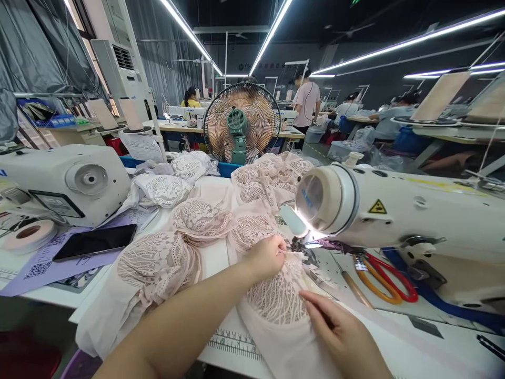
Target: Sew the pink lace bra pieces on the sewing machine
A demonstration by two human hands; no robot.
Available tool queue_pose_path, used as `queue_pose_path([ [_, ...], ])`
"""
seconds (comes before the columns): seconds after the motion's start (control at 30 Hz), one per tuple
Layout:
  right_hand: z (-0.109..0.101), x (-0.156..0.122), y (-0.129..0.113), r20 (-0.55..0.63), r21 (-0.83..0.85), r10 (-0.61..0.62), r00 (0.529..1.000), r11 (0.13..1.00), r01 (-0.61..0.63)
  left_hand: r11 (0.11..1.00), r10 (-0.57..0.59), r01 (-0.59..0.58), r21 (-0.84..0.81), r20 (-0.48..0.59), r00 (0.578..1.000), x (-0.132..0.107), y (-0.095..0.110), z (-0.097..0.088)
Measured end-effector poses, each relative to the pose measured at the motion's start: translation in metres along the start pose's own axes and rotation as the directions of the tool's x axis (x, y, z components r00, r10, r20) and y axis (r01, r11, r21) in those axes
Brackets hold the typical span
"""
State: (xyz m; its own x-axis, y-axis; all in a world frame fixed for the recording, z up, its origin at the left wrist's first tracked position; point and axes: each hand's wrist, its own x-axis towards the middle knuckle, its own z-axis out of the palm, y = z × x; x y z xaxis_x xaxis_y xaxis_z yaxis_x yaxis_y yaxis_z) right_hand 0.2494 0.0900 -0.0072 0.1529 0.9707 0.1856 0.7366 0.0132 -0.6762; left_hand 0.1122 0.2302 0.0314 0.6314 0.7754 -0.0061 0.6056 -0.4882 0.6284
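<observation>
A pale pink lace garment piece (278,300) lies under the needle area of a white sewing machine (394,210), lit by its lamp. My left hand (266,256) is closed in a pinch on the lace edge right at the presser foot. My right hand (335,326) rests on the same lace nearer to me, fingers pressed together on the fabric. More pink lace pieces (201,221) are heaped to the left and behind on the table (426,342).
Red and orange scissors (384,276) lie under the machine arm. A black phone (94,242) rests on purple paper beside a second white machine (67,181) and a tape roll (29,235). A standing fan (241,123) faces me. Other workers sit farther back.
</observation>
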Motion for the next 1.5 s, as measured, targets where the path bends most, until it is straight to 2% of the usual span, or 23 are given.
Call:
queue_pose_path([
  [0.17, -0.007, 0.015, 0.005, 0.076, -0.141, -0.007, 0.997, 0.990, 0.017, 0.976, 0.037, -0.046, 0.212, 0.044, 0.998, -0.005, 0.004, 0.000],
  [0.33, -0.009, 0.013, 0.008, 0.203, -0.206, 0.042, 0.978, 0.979, 0.001, 0.862, 0.131, -0.169, 0.479, 0.113, 0.985, -0.006, 0.009, -0.001],
  [0.47, -0.008, 0.011, 0.014, 0.248, -0.193, 0.027, 0.968, 0.981, 0.022, 0.803, 0.206, -0.238, 0.547, 0.120, 0.971, -0.007, 0.012, 0.000],
  [0.63, -0.010, 0.010, 0.018, 0.283, -0.205, 0.041, 0.958, 0.979, 0.019, 0.686, 0.340, -0.373, 0.624, 0.178, 0.923, -0.008, 0.012, 0.006],
  [0.73, -0.013, 0.007, 0.019, 0.300, -0.202, 0.042, 0.953, 0.979, 0.020, 0.668, 0.371, -0.426, 0.610, 0.223, 0.901, -0.010, 0.015, 0.008],
  [0.83, -0.017, 0.002, 0.019, 0.305, -0.182, 0.031, 0.952, 0.983, 0.026, 0.701, 0.369, -0.457, 0.548, 0.269, 0.890, -0.013, 0.021, 0.008],
  [0.87, -0.018, 0.001, 0.020, 0.299, -0.175, 0.023, 0.954, 0.984, 0.031, 0.726, 0.350, -0.433, 0.535, 0.254, 0.902, -0.014, 0.023, 0.007],
  [0.93, -0.018, -0.001, 0.021, 0.281, -0.172, 0.008, 0.960, 0.984, 0.042, 0.806, 0.252, -0.295, 0.513, 0.153, 0.956, -0.013, 0.024, 0.005],
  [1.0, -0.018, -0.003, 0.021, 0.257, -0.178, -0.003, 0.966, 0.983, 0.051, 0.902, 0.082, -0.097, 0.421, 0.054, 0.995, -0.010, 0.023, 0.000],
  [1.07, -0.017, -0.005, 0.021, 0.250, -0.181, -0.010, 0.968, 0.982, 0.057, 0.961, -0.062, 0.044, 0.272, 0.056, 0.997, -0.007, 0.020, -0.006],
  [1.17, -0.017, -0.006, 0.019, 0.248, -0.179, -0.029, 0.968, 0.981, 0.075, 0.994, -0.091, 0.080, 0.079, 0.137, 0.986, -0.003, 0.014, -0.015],
  [1.23, -0.017, -0.005, 0.017, 0.234, -0.180, -0.049, 0.971, 0.979, 0.092, 0.975, -0.083, 0.113, -0.190, 0.160, 0.984, -0.001, 0.011, -0.017],
  [1.33, -0.020, -0.002, 0.013, 0.205, -0.172, -0.065, 0.977, 0.980, 0.102, 0.777, -0.133, 0.211, -0.594, 0.173, 0.976, 0.002, 0.011, -0.015],
  [1.4, -0.022, 0.000, 0.012, 0.192, -0.169, -0.061, 0.980, 0.981, 0.094, 0.725, -0.166, 0.226, -0.651, 0.154, 0.974, 0.004, 0.010, -0.010],
  [1.5, -0.023, 0.001, 0.012, 0.190, -0.169, -0.046, 0.981, 0.982, 0.079, 0.797, -0.162, 0.179, -0.577, 0.082, 0.983, 0.006, 0.008, -0.001],
])
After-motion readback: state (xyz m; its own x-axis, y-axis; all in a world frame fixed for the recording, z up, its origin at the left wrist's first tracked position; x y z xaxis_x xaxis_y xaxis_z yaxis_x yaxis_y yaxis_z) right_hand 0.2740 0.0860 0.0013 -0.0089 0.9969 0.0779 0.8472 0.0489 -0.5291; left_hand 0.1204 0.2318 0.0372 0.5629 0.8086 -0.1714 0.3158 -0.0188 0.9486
